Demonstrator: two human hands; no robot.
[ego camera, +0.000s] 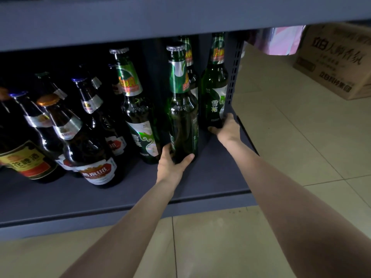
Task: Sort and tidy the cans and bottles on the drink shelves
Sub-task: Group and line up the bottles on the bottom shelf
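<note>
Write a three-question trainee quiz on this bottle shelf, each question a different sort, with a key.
1. True or false: the left hand grips the base of a green bottle standing upright on the shelf.
2. Multiple choice: the bottle at the right end, held by the right hand, stands beside
A. a stack of cans
B. the perforated upright post
C. a glass door
3. Fill in: the brown bottle with the orange cap stands to the ____ of the green ones.

Key: 1 true; 2 B; 3 left.
</note>
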